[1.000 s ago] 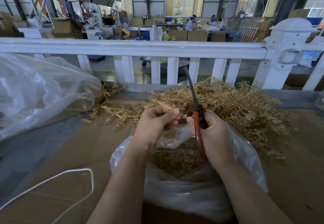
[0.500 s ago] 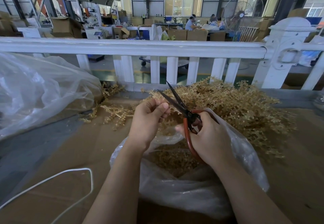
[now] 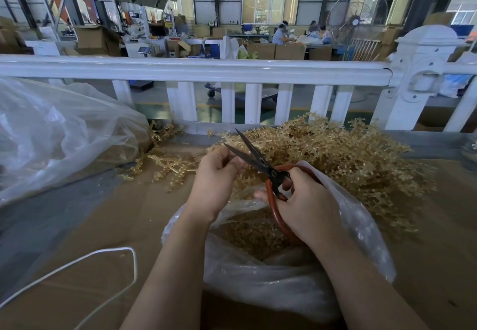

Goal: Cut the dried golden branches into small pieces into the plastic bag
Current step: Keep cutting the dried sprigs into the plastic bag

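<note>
A heap of dried golden branches (image 3: pixel 343 159) lies on the cardboard-covered table by the white railing. In front of it an open clear plastic bag (image 3: pixel 289 278) holds cut golden pieces (image 3: pixel 255 234). My right hand (image 3: pixel 307 206) grips red-handled scissors (image 3: pixel 271 172) over the bag's mouth, their dark blades spread apart and pointing up-left. My left hand (image 3: pixel 219 175) is curled around a small golden sprig right beside the blades; the sprig is mostly hidden by my fingers.
A large crumpled clear plastic bag (image 3: pixel 59 136) lies at the left. A white cord (image 3: pixel 108 257) loops across the near-left cardboard. The white railing (image 3: pixel 196 71) borders the far edge of the table, with a workshop and seated people beyond.
The scissors swung from upright with blades together to leaning left with blades spread, and now sit slightly nearer my left hand. My left hand stays curled on the sprig.
</note>
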{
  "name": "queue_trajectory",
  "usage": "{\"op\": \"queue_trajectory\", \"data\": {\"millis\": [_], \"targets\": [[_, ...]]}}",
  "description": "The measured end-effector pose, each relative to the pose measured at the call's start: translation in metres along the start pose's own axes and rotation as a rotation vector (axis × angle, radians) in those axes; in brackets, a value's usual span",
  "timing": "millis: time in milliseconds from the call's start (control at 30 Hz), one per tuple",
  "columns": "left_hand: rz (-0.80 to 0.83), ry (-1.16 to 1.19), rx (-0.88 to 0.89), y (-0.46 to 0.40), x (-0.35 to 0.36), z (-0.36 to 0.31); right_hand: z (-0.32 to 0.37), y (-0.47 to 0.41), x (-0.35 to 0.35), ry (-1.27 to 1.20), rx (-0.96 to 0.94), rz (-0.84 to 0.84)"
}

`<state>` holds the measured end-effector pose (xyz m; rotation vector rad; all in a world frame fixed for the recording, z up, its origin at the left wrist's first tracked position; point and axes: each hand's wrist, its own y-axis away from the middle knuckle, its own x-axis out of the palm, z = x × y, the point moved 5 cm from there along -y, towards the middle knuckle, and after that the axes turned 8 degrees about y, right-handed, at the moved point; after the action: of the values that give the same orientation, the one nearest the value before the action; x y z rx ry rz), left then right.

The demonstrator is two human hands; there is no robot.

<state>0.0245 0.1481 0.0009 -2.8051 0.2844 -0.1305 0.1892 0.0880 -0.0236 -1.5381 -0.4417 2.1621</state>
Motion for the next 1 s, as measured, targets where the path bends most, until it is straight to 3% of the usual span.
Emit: {"op": "queue_trajectory", "data": {"millis": [167, 600, 1000], "targets": [[-0.008, 0.03, 0.0, 0.0, -0.001, 0.001, 0.0, 0.002, -0.003, -0.036, 0.025, 0.0], [0.062, 0.404, -0.097, 0.001, 0.002, 0.003, 0.004, 0.004, -0.012, -0.021, -0.032, -0.176], [0.02, 0.432, -0.163, -0.001, -0.002, 0.008, 0.007, 0.004, -0.015, -0.002, -0.056, -0.258]]}}
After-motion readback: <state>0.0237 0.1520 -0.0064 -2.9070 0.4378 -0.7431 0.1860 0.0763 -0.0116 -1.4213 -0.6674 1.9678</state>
